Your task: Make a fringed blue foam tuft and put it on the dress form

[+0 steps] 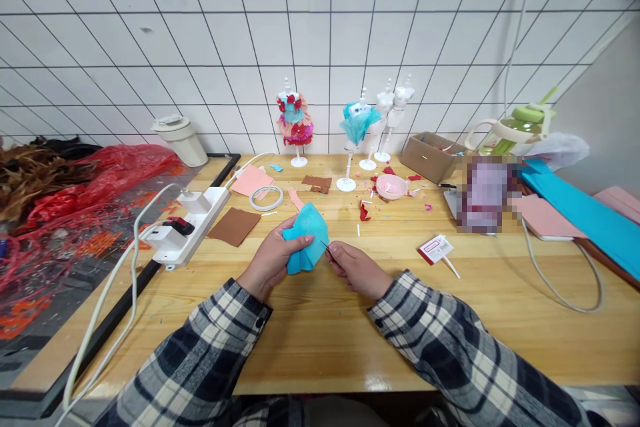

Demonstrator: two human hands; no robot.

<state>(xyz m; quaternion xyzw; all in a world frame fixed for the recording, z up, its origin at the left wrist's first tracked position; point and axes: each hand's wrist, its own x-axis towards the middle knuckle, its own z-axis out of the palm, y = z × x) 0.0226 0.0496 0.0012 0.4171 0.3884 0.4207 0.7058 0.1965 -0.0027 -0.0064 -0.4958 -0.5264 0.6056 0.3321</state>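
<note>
My left hand (273, 259) grips a folded piece of turquoise felt (306, 237) just above the wooden table (310, 333). My right hand (356, 268) is closed in a pinch on a thin needle (325, 246) whose tip touches the right edge of the felt. Both sleeves are plaid. Behind the hands stand small doll mannequins: one in a red and blue dress (294, 121), one with a turquoise skirt (356, 123), and two bare white ones (393, 107).
A white power strip (193, 223) with chargers and cables lies at the left, beside brown felt (234, 225), pink felt (251, 181) and a tape roll (266, 197). A pink bowl (391, 186), cardboard box (433, 155), blue and pink sheets (585, 213) and a green bottle (515, 127) sit at the right.
</note>
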